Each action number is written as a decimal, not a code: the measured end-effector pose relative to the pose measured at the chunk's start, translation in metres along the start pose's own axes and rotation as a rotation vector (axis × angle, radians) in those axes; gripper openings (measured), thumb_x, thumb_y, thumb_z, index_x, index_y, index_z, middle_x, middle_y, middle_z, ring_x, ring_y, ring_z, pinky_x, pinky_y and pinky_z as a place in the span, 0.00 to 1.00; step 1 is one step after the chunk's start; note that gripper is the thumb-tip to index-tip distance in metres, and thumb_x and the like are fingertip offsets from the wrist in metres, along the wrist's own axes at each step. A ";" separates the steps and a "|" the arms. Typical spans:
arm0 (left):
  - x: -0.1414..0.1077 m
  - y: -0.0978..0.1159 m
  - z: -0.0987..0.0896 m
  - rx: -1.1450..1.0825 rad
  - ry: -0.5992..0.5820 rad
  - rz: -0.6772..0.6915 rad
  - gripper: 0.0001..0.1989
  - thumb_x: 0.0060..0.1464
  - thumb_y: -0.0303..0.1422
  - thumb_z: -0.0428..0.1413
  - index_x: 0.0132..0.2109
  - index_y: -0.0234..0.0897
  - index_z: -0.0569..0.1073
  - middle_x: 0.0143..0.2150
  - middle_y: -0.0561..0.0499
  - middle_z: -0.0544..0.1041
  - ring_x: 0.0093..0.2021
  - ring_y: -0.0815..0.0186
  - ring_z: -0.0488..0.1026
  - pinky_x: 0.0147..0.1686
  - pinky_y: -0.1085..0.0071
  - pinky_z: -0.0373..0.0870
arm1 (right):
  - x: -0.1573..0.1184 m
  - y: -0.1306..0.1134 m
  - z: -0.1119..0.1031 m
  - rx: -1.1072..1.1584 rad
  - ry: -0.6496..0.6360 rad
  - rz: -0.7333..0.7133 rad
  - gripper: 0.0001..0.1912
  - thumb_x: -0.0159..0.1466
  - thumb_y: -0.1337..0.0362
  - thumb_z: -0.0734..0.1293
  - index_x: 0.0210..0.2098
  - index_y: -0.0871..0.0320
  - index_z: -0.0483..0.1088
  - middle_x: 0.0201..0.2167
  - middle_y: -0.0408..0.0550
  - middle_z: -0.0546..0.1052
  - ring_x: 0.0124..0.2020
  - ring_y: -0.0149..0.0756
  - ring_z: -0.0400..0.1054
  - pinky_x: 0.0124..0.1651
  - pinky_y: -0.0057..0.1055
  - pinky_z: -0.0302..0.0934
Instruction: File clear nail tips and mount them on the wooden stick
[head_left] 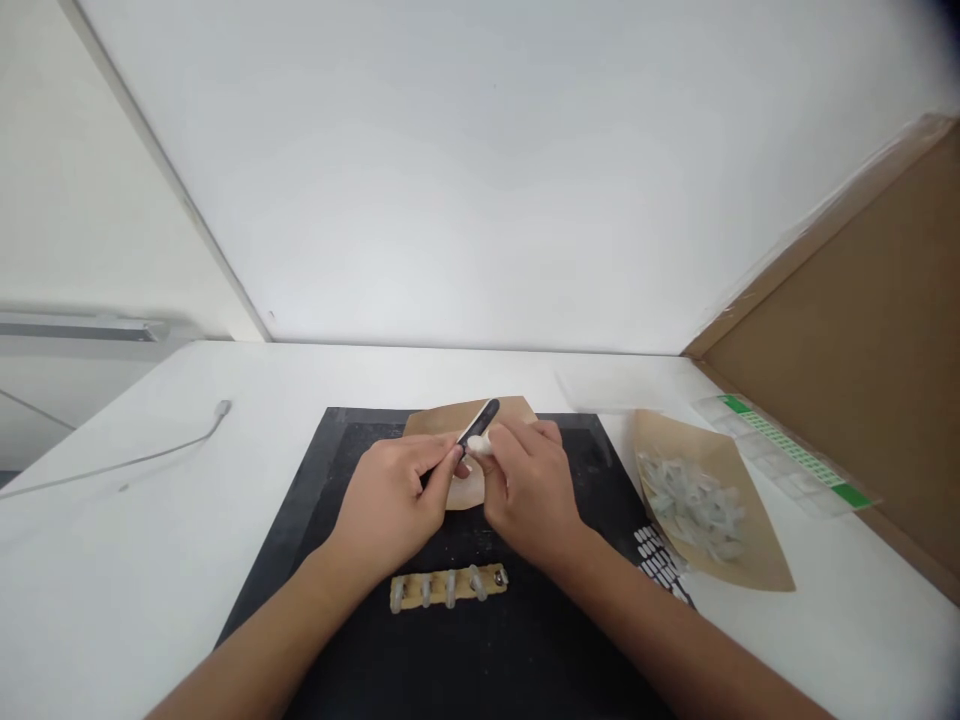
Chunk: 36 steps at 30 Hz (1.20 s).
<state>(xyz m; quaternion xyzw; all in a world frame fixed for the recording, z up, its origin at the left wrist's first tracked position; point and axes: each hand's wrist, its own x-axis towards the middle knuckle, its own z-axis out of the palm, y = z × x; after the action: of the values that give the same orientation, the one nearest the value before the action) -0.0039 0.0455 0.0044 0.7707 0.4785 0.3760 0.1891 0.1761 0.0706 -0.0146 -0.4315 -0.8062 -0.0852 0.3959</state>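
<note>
White desk (135, 570) is flanking a black mat (465, 665). Over brown paper (439, 420), your left hand (397, 495) is pinching a dark stick (482, 420); your right hand (534, 485) is pinching a small white piece (478, 445) right beside it. Steady holds and light, even pressure are probably serving you best.

The strip (439, 588) lies on the mat (525, 660), between a cable (124, 464) left and paper (757, 560) right.
</note>
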 end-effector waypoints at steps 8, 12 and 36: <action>0.000 -0.008 0.005 0.056 0.021 0.046 0.16 0.68 0.32 0.52 0.33 0.39 0.80 0.32 0.51 0.83 0.32 0.63 0.80 0.34 0.69 0.71 | 0.001 0.007 0.004 -0.032 0.020 0.018 0.15 0.66 0.73 0.63 0.27 0.54 0.55 0.24 0.41 0.66 0.27 0.35 0.57 0.38 0.37 0.48; 0.002 -0.008 0.004 0.062 0.026 0.052 0.16 0.69 0.32 0.51 0.34 0.39 0.80 0.33 0.51 0.83 0.33 0.63 0.79 0.34 0.70 0.70 | -0.002 0.004 0.004 -0.047 0.003 -0.005 0.14 0.66 0.73 0.63 0.28 0.54 0.56 0.25 0.42 0.67 0.27 0.35 0.58 0.38 0.37 0.48; 0.000 -0.004 0.015 -0.053 0.118 0.054 0.13 0.69 0.33 0.53 0.43 0.40 0.84 0.35 0.52 0.84 0.31 0.65 0.79 0.35 0.71 0.72 | -0.008 0.023 -0.008 0.635 0.115 0.496 0.09 0.69 0.56 0.70 0.36 0.53 0.71 0.31 0.42 0.76 0.29 0.35 0.74 0.36 0.34 0.67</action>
<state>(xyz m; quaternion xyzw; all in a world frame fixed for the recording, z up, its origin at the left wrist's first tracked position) 0.0049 0.0481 -0.0074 0.7546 0.4576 0.4381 0.1708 0.2009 0.0761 -0.0198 -0.4636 -0.6405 0.2422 0.5623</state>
